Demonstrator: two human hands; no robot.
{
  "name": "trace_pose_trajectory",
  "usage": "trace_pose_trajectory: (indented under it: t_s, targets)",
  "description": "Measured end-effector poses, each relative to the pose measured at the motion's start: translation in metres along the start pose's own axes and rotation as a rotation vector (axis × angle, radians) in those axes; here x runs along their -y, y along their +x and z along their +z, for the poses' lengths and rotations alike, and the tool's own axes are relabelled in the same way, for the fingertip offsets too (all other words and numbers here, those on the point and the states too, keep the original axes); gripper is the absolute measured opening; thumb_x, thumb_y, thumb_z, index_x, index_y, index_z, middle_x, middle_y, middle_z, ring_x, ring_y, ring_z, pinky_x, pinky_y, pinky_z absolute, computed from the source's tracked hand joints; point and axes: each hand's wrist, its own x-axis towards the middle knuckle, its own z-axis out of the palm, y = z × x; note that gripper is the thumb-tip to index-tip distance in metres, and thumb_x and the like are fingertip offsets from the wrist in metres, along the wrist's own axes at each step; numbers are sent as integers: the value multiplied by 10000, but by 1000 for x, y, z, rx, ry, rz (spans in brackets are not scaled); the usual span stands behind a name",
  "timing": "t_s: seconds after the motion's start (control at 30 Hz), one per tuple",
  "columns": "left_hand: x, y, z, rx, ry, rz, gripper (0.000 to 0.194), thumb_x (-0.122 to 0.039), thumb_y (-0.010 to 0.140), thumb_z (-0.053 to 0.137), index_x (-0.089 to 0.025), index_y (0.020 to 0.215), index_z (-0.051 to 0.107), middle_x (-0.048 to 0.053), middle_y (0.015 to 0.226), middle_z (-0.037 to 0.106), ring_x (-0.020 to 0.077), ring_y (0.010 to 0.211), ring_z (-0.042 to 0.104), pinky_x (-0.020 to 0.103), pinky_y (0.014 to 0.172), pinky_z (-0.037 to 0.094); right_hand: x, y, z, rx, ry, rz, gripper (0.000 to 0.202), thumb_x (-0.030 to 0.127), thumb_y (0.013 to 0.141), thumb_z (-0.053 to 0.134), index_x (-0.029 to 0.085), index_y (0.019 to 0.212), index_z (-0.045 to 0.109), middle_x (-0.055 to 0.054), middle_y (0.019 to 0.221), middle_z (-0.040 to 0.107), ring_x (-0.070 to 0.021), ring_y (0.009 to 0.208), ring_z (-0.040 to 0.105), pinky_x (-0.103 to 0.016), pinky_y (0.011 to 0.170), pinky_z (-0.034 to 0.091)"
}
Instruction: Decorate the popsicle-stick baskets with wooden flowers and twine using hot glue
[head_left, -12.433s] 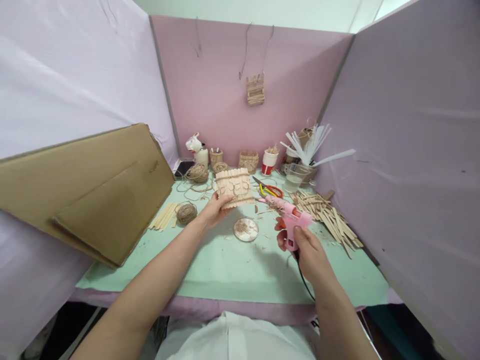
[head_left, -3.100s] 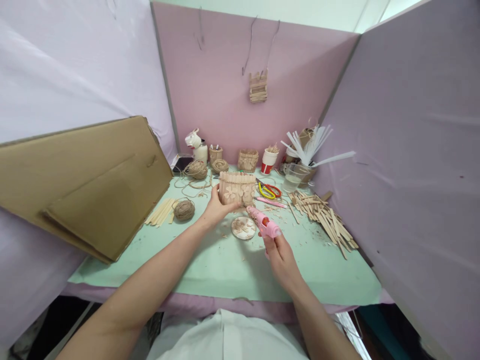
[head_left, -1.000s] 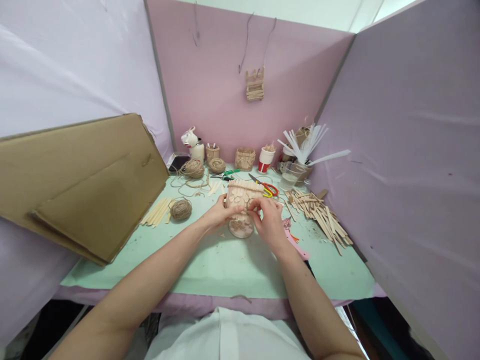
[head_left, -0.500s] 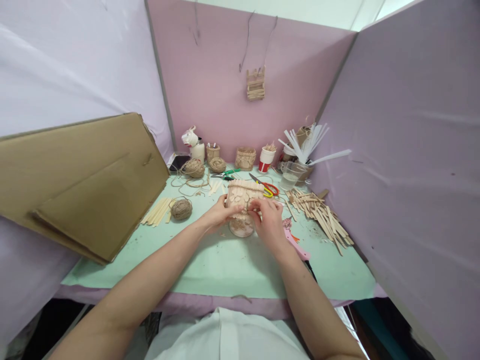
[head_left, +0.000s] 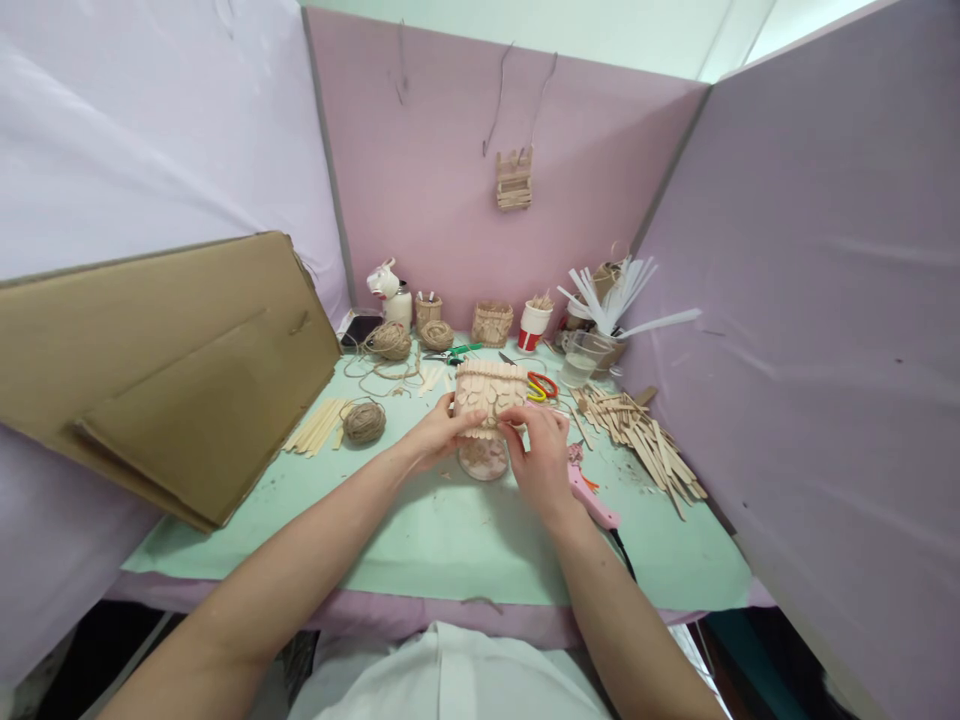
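Note:
A pale wooden craft-stick pot (head_left: 489, 384) with a braided band near its rim and petal-like wood pieces on its front is held above the table. My left hand (head_left: 435, 434) is closed around its left side, thumb on the front. My right hand (head_left: 541, 452) has its thumb and forefinger pinched together against the lower right of the front; whatever is between the fingertips is too small to make out. Just below the pot is a small round dish (head_left: 482, 463) with bits in it. A pink glue gun (head_left: 594, 500) lies beside my right wrist.
Loose craft sticks (head_left: 637, 430) are heaped on the right, near scissors (head_left: 541, 387) and a clear cup (head_left: 583, 360). Twine balls (head_left: 364, 423) and flat sticks (head_left: 316, 428) lie left. Cardboard (head_left: 180, 390) leans at the left; a paper cup (head_left: 534, 326) stands behind.
The camera view has tilted up slightly, so the scene sits a little lower. Both hands stay at the pot, with the right fingers shifted only slightly on its front.

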Motion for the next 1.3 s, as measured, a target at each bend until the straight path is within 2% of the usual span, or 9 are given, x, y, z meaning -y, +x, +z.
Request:
trace_pose_trajectory:
  t_s: [0.17,0.37,0.47,0.6,0.73,0.8,0.93,1.1,1.3]
  targets:
    - [3,3,-2,21,40,16,752,-319,599,816,-213,1223,409,163,1300,536,274,1099,592,409,851,524,1,4,1,38,-18,-3,38,187,886,505,210,910,524,-7,838,658,-163,812,572,-332,813,296]
    - [8,7,-6,-5,99,-9,809,-338,567,827,-232,1242,394,151,1278,554,275,1087,596,399,834,523,-1,6,3,101,-37,-3,114,159,877,473,196,979,505,-25,859,664,-177,831,566,-338,827,284]
    - [10,6,-1,-59,138,-28,814,-351,572,819,-224,1251,388,152,1260,563,280,1098,585,406,853,510,-4,5,6,96,-40,-31,129,142,866,479,193,980,513,-31,865,668,-185,859,564,-344,833,283]
    - [10,2,9,-174,181,20,704,-303,610,785,-184,1201,422,155,1236,569,268,1109,573,404,901,483,-7,1,6,46,15,-55,109,162,857,524,206,956,538,-25,883,657,-184,871,557,-348,839,309]
    - [8,1,13,-181,102,42,593,-222,629,743,-165,1140,447,163,1222,567,255,1047,605,416,881,495,-11,-2,-1,-118,178,118,157,245,860,553,219,1014,540,-34,952,619,-171,853,558,-338,810,379]
    - [8,2,11,-164,69,48,573,-215,636,734,-170,1132,452,162,1227,560,250,1037,609,423,875,499,-12,-2,-5,-200,223,206,119,272,862,554,215,966,547,-21,889,603,-160,791,550,-328,775,396]
    - [12,5,6,-149,87,79,604,-229,641,742,-183,1157,432,163,1229,559,253,1034,611,446,883,493,-14,1,-5,-98,191,216,117,317,833,587,205,814,560,-1,766,565,-156,726,516,-337,766,396]
    - [16,9,4,-152,137,186,715,-202,598,786,-172,1193,391,167,1250,550,261,1104,575,428,953,454,-14,3,5,-60,136,311,348,378,740,656,196,1003,521,-81,1022,509,-233,992,469,-407,851,404]
    - [17,9,3,-121,90,150,712,-223,600,800,-197,1186,395,168,1278,541,264,1114,578,437,941,465,-14,2,8,-69,131,353,406,376,717,672,196,1034,492,-88,1055,469,-246,1037,440,-441,896,386]
